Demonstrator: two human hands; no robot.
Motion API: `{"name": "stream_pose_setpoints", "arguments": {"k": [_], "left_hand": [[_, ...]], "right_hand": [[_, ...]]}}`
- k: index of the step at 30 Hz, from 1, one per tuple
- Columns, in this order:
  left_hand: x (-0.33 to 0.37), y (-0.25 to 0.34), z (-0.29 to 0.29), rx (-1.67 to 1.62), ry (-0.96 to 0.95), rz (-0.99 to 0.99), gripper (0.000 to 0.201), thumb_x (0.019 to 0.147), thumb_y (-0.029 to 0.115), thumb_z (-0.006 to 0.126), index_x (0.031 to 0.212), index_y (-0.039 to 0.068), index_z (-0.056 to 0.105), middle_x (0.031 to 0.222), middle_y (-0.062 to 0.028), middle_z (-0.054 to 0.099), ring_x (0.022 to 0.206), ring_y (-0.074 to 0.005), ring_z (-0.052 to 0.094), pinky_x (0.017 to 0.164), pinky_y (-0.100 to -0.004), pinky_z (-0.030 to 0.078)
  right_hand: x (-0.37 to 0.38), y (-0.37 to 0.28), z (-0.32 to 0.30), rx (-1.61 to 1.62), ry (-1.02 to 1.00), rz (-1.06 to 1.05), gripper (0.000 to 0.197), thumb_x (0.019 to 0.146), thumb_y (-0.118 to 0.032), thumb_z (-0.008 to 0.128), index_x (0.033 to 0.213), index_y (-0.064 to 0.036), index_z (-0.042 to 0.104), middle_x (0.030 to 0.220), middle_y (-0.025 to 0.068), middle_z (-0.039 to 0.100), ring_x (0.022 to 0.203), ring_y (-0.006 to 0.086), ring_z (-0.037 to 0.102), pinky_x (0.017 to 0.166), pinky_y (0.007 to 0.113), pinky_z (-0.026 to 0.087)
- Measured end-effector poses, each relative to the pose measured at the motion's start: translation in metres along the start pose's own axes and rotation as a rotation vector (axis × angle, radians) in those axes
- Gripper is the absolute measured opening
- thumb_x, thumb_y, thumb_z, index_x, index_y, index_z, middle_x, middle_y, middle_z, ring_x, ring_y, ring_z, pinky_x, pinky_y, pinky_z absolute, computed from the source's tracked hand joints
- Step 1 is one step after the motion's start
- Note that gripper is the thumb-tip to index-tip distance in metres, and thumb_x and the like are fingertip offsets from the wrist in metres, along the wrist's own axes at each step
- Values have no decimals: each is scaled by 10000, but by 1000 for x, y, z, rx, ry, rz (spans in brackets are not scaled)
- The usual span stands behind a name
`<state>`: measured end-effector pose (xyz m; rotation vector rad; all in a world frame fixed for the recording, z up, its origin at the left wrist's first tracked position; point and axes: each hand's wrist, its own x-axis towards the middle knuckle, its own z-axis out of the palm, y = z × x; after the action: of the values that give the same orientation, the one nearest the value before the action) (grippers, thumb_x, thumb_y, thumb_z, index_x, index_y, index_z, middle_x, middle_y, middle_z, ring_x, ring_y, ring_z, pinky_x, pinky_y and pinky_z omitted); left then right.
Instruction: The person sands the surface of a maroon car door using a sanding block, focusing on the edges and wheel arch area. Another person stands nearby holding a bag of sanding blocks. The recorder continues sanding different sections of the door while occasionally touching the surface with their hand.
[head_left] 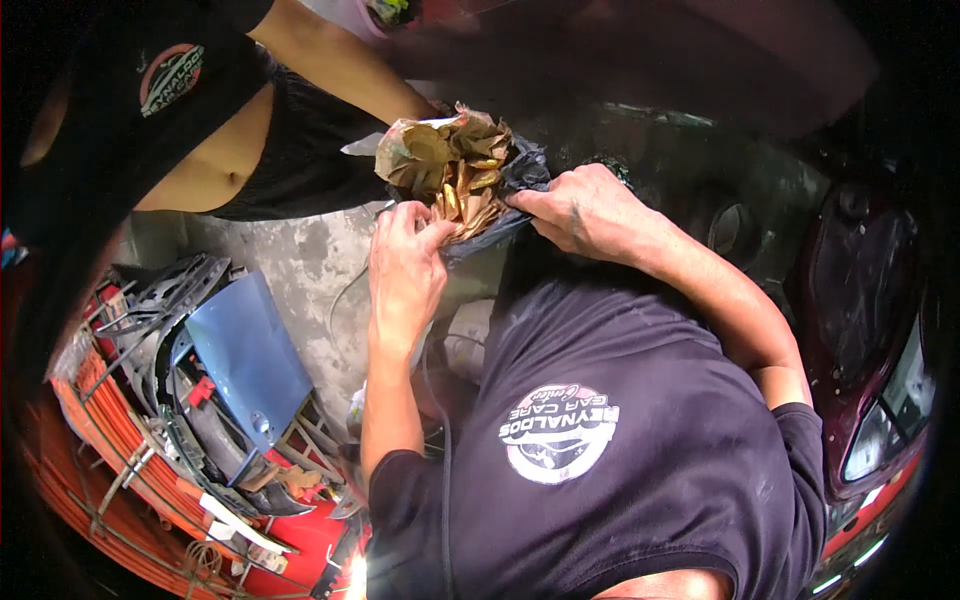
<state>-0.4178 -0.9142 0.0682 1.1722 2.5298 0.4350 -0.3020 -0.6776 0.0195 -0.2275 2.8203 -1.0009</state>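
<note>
In front of me is a crumpled brown paper bag (412, 150), standing open inside a black plastic bag (526, 166). Several golden-brown, elongated food pieces (482, 180) lie in it; I cannot tell their exact kind. My left hand (408, 262) is closed at the near left edge of the paper, its fingertips partly hidden beside the food. On the right side, my right hand (592, 212) pinches the black plastic between thumb and fingers. Another person's arm (345, 65) reaches to the bag's far side, where that hand is mostly hidden.
The other person, in dark clothes (310, 150), stands at the far left. Lower left are a blue car panel (250, 345), loose vehicle parts and a rack with orange bars (115, 430). A dark red vehicle (865, 330) stands at the right. The floor (310, 265) is grey and stained.
</note>
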Motion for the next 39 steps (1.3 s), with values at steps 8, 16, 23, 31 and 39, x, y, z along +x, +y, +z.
{"name": "stream_pose_setpoints", "arguments": {"k": [8, 16, 23, 31, 39], "left_hand": [[-6, 13, -1, 39, 83, 92, 269, 778, -1, 663, 1022, 79, 744, 1248, -110, 628, 1191, -341, 548, 1027, -495, 442], [-15, 17, -1, 163, 75, 118, 225, 804, 37, 660, 1017, 79, 719, 1174, -111, 637, 1193, -338, 551, 1103, -560, 381], [-25, 18, -2, 143, 51, 94, 297, 827, 27, 645, 1111, 87, 706, 1168, -128, 631, 1205, -352, 554, 1131, -597, 355], [-42, 18, 8, 150, 103, 64, 419, 843, 4, 624, 1239, 122, 695, 1306, -150, 595, 1291, -383, 512, 1141, -638, 344], [-48, 20, 16, 158, 133, 11, 463, 846, -5, 611, 1280, 138, 682, 1356, -149, 580, 1310, -385, 503, 1139, -622, 354]], "right_hand": [[6, -9, -8, 73, -26, -33, 428, 858, -130, 681, 1282, -75, 676, 656, 195, 653, 610, 393, 664, 600, 505, 546], [-1, -8, -11, 39, -100, -60, 426, 873, -141, 695, 1294, -88, 673, 635, 180, 637, 600, 385, 655, 602, 500, 544], [0, -16, -22, 82, -37, -44, 497, 889, -125, 693, 1382, -115, 632, 650, 181, 631, 614, 381, 650, 596, 488, 523], [-31, -5, -48, 450, 188, 43, 484, 945, -62, 671, 1424, -91, 613, 606, 101, 552, 513, 164, 549, 552, 336, 461], [-121, 137, 1, 533, 4, 793, 596, 978, -564, 622, 1208, -26, 739, 1125, 114, 739, 1075, 209, 654, 958, 367, 490]]}}
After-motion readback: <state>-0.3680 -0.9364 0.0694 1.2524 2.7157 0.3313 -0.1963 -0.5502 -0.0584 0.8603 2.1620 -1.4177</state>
